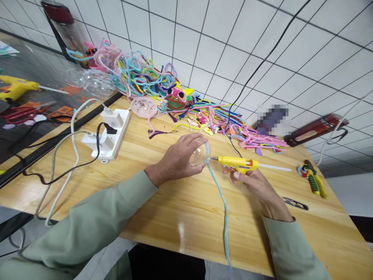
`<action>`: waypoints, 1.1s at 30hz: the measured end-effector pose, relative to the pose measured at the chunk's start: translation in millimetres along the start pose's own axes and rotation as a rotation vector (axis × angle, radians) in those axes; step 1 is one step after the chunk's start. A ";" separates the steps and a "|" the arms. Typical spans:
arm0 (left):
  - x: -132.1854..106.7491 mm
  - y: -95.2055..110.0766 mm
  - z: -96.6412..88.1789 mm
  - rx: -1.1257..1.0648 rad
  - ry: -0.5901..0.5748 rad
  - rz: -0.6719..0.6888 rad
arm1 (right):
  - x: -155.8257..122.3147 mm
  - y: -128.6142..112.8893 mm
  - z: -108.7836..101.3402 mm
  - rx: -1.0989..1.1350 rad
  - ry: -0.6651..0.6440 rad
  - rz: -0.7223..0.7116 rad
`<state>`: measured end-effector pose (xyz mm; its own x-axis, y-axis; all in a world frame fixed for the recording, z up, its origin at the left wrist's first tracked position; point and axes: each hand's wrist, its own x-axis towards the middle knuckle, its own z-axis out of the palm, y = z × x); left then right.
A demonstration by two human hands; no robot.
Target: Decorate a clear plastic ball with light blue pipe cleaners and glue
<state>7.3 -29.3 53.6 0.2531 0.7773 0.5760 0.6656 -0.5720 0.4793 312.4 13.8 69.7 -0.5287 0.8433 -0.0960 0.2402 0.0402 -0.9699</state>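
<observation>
My left hand [177, 157] is closed round a clear plastic ball [200, 153] held just above the wooden table [163, 210]. A light blue pipe cleaner [223, 202] runs over the ball and hangs down past the table's front edge. My right hand [256, 186] grips a yellow glue gun [237, 163], whose nozzle points left and touches the ball where the pipe cleaner lies. A white glue stick [275, 168] sticks out of the gun's back, and its black cable [250, 77] runs up and away.
A heap of coloured pipe cleaners [163, 89] covers the table's far side, with a pink wrapped ball [144, 107] and a pink mask-like figure [176, 98]. A white power strip [109, 134] with plugs lies left. Pliers [314, 181] and a black clip [295, 203] lie right. Another yellow glue gun [16, 87] lies far left.
</observation>
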 end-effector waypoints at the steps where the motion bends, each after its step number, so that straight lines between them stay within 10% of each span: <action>1: -0.1 -0.1 0.3 0.006 0.007 -0.003 | 0.2 1.0 0.1 0.002 0.001 -0.002; 33: -1.1 -0.4 2.5 -0.008 -0.035 -0.021 | -0.5 3.9 9.8 0.063 0.000 0.048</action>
<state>8.5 -29.3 51.1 0.2630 0.7978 0.5425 0.6658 -0.5570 0.4964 305.6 8.3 63.8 -0.5178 0.8435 -0.1427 0.2135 -0.0341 -0.9763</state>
